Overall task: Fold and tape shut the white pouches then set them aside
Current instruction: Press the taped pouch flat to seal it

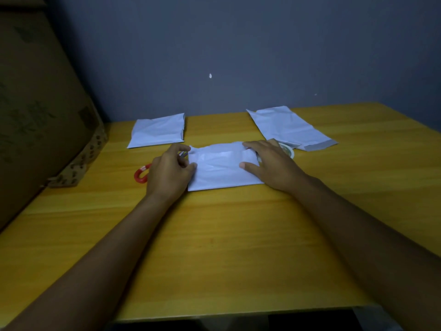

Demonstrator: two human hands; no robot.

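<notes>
A folded white pouch (pixel 222 170) lies mid-table with a shiny strip of tape across its top fold. My left hand (pixel 170 173) is at its left edge, fingers curled and thumb on the edge, pinching it. My right hand (pixel 269 163) rests flat on the pouch's right side, fingers spread and pressing down. A tape roll (pixel 287 150) peeks out just behind my right hand. Red-handled scissors (pixel 141 176) lie under my left hand, the blade tip showing between its fingers. A folded pouch (pixel 157 131) sits at the back left. An unfolded pouch (pixel 291 127) lies at the back right.
A large cardboard box (pixel 40 111) stands along the left side of the yellow table (pixel 226 247). A grey wall closes off the back. The table's front edge runs close below my forearms.
</notes>
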